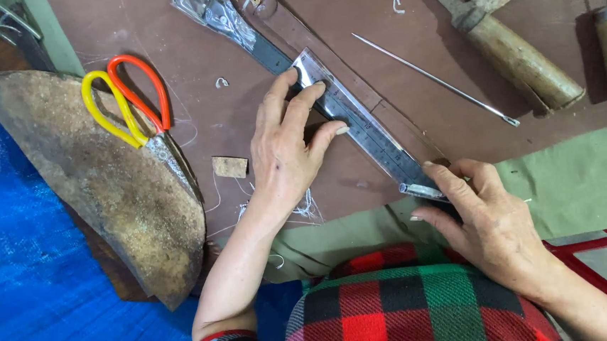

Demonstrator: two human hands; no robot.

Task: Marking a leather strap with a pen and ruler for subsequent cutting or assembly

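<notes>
My checked lap sits closest. My left hand (pixel 287 144), fingers spread, presses the metal ruler (pixel 363 128) flat on the brown leather sheet (pixel 314 22) near its lower edge; my right hand (pixel 489 219) pinches a small metal tool (pixel 423 192) at the ruler's end.

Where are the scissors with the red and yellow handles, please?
In the head view, the scissors lie at left, partly on the rough brown slab, beside the left hand.

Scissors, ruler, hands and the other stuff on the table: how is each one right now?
Scissors: shut, lying flat, nobody touching them.
Ruler: flat on the brown sheet, pressed down.
Left hand: fingers spread, pushing on the ruler.
Right hand: grip pinching a small metal tool at the ruler's end.
Long needle: lying loose.
Wooden handles: lying idle.
</notes>
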